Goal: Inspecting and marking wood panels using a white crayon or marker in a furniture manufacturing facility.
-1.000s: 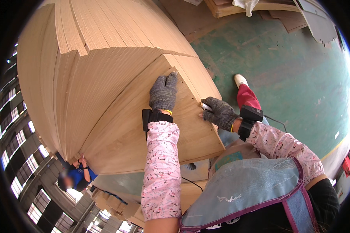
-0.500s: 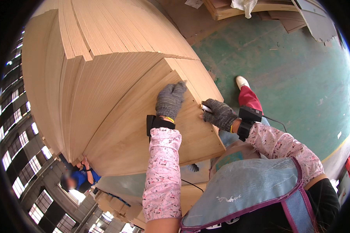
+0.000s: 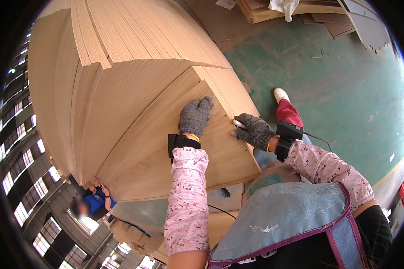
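Observation:
A wood-grain panel (image 3: 166, 148) lies on top of a tall stack of similar boards (image 3: 134, 83). My left hand (image 3: 195, 117), in a grey knitted glove, rests on this panel near its right edge, fingers stretched forward and holding nothing. Just off the panel's right edge, my right hand (image 3: 256, 131) in a matching glove is closed around a short white stick-like tool (image 3: 239, 123). Its pale end points toward the panel edge; the rest is hidden in the fingers. Small dark holes dot the panel along that edge.
At the stack's far left end a co-worker in blue (image 3: 94, 201) has hands on the boards. Green floor (image 3: 345, 98) stretches out on the right. More boards (image 3: 296, 11) lie at the top right, with a white cloth (image 3: 284, 6) on them.
My left hand has drawn back slightly from the panel's right edge. The right hand keeps its grip on the white tool, barely moved.

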`<state>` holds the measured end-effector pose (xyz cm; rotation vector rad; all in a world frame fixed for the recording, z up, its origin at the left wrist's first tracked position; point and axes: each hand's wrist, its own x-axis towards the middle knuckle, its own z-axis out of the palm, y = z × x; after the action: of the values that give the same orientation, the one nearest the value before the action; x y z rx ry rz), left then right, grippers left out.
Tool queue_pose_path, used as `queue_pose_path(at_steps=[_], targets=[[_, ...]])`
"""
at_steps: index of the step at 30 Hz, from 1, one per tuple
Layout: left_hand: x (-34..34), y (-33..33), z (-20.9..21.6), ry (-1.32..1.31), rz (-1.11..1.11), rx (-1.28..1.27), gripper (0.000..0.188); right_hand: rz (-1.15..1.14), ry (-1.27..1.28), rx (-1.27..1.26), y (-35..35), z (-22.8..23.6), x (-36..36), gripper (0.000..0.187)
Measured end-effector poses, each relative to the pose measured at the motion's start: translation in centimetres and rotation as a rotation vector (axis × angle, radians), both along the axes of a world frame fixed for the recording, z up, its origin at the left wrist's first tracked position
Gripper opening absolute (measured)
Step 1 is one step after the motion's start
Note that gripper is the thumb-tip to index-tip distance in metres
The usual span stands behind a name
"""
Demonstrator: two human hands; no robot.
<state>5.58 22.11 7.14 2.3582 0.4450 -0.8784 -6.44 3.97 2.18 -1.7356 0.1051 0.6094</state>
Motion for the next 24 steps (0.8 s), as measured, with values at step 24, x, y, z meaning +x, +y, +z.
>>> queue_pose_path(at_steps=[24], targets=[[0.9, 1.7, -2.5, -0.705, -0.56, 0.105, 0.027, 0.03, 0.03, -0.011, 0.1, -0.3, 0.1, 0.049]])
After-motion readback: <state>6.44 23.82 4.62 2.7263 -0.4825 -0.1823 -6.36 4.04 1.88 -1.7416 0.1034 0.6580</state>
